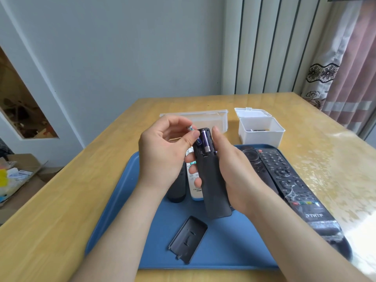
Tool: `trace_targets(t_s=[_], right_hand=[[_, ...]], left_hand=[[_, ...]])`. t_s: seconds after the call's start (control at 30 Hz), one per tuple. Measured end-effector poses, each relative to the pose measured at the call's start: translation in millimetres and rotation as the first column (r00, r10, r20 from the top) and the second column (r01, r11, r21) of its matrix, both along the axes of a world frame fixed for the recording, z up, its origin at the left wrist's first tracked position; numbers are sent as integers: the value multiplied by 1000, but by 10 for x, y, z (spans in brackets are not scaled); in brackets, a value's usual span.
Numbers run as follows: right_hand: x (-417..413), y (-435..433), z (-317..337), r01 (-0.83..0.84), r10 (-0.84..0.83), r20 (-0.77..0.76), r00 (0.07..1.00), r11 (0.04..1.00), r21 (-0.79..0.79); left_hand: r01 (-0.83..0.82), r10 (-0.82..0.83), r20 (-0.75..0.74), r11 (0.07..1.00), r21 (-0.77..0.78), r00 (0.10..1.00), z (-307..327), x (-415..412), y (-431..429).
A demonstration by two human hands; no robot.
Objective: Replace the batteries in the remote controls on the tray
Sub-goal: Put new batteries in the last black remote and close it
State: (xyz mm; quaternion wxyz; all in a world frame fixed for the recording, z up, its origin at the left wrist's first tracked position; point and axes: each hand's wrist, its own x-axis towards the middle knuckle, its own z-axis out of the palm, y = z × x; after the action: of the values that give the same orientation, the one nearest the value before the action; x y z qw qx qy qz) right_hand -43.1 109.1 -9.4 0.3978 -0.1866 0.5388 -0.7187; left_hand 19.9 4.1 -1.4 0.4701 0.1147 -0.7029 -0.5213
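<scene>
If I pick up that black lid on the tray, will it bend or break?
The lid looks like thin plastic, so probably light and fairly stiff. Its small end tabs might snap if bent. Flat on the smooth tray, it would likely slide, not roll.

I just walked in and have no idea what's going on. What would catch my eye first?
The two hands at the centre: the right hand holds a black remote back-up, its battery bay open with one purple battery in it, while the left hand pinches a second battery at the bay. The loose cover lies on the blue tray, nearer the camera.
</scene>
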Motion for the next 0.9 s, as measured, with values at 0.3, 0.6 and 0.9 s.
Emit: trace_targets(t_s=[0.3,0.6,0.9], right_hand=[[32,19,9,22,-26,-44,999,997,-75],[-69,42,16,84,-95,-114,989,992,-94],[-245,110,44,199,-211,-206,955,977,-81]], left_hand=[[-27,50,169,990,-138,984,-81,-10,-56],[35,171,311,828,-559,935,-159,-22,-26],[586,280,959,769,-256,52,231,374,62]])
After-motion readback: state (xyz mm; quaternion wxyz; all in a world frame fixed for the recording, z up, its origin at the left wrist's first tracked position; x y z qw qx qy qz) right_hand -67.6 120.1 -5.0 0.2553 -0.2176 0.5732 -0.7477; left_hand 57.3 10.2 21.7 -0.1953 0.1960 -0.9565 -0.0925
